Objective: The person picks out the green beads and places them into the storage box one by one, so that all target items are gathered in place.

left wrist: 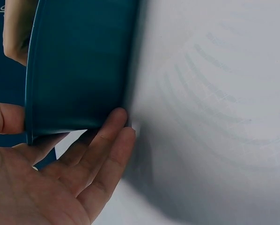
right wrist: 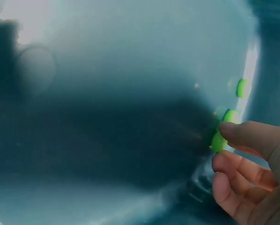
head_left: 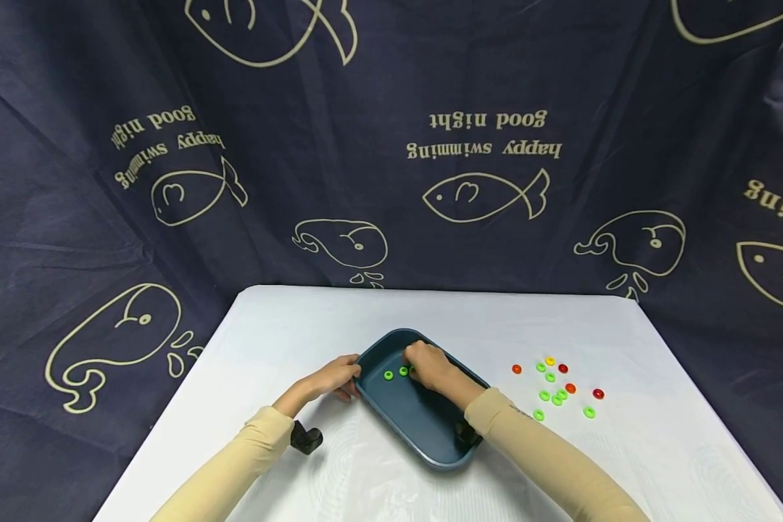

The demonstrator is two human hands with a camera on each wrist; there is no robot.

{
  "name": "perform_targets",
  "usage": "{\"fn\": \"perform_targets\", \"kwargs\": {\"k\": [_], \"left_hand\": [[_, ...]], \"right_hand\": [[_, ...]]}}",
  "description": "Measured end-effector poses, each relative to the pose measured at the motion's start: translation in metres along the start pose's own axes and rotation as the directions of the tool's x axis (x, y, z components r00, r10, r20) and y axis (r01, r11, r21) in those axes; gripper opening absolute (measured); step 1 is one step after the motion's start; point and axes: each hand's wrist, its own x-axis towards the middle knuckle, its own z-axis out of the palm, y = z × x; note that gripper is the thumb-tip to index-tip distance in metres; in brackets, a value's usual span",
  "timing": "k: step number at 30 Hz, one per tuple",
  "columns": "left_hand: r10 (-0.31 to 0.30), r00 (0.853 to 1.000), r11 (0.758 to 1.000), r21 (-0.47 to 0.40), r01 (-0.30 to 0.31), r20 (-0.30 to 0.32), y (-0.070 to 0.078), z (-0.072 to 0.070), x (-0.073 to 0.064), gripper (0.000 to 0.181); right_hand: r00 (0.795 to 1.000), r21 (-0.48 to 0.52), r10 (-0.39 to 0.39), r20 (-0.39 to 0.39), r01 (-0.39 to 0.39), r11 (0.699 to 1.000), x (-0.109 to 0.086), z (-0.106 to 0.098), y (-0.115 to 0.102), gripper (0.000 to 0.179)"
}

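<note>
A dark blue-green plastic tray sits at an angle on the white table. My left hand grips its left corner; in the left wrist view the thumb is at the rim and the fingers lie along the outer wall. Inside the tray, my right hand reaches to the far end. Its thumb and fingertips pinch a small green ring close over the tray floor. Two more green rings stand in a row beside it, one nearer and one farther off.
Right of the tray, loose rings are scattered on the table: several green, some red, orange and one yellow. A black wrist camera hangs under the left forearm. Behind the table hangs a dark fish-print curtain.
</note>
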Motion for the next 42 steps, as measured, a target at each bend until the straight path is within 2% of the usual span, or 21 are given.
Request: {"fn": "perform_targets", "kwargs": {"k": [5,6,9,12,14,19,28,37,42], "left_hand": [[0.020,1.000,1.000,-0.019,-0.020,0.021,-0.004,-0.002,0.002,0.050],[0.050,0.998,0.998,-0.028,-0.049,0.039,-0.009,-0.003,0.004,0.052],[0.065,0.997,0.997,-0.044,-0.063,0.052,-0.010,-0.004,0.003,0.059],[0.053,0.998,0.998,-0.039,-0.051,0.045,-0.008,-0.003,0.002,0.061],[0.013,1.000,1.000,-0.024,-0.013,0.017,-0.002,-0.001,-0.001,0.057],[-0.013,1.000,1.000,0.001,0.013,-0.005,0.002,0.002,-0.002,0.055],[-0.014,1.000,1.000,-0.008,0.014,-0.010,0.000,0.001,0.000,0.062],[0.004,1.000,1.000,-0.007,-0.004,-0.009,0.002,0.000,-0.001,0.054],[0.004,1.000,1.000,-0.006,-0.004,0.005,0.001,0.000,-0.001,0.056]], "right_hand": [[1.000,0.034,0.011,0.014,-0.011,0.999,0.001,-0.008,-0.001,0.017],[1.000,0.040,0.015,0.017,-0.015,0.999,0.001,-0.010,-0.002,0.018],[0.999,0.064,0.026,0.022,-0.027,0.998,0.003,-0.018,-0.003,0.020],[0.999,0.081,0.036,0.020,-0.038,0.996,0.005,-0.026,-0.004,0.020],[0.999,0.099,0.036,0.009,-0.037,0.994,0.006,-0.031,-0.004,0.019],[0.998,0.114,0.031,-0.046,-0.026,0.993,0.006,-0.046,0.001,0.019],[0.984,0.083,0.107,-0.141,-0.096,0.992,0.000,-0.074,0.027,0.022],[0.969,0.103,0.189,-0.156,-0.174,0.979,-0.017,-0.085,0.060,0.023],[0.961,0.111,0.229,-0.153,-0.213,0.971,-0.031,-0.090,0.078,0.022]]}}
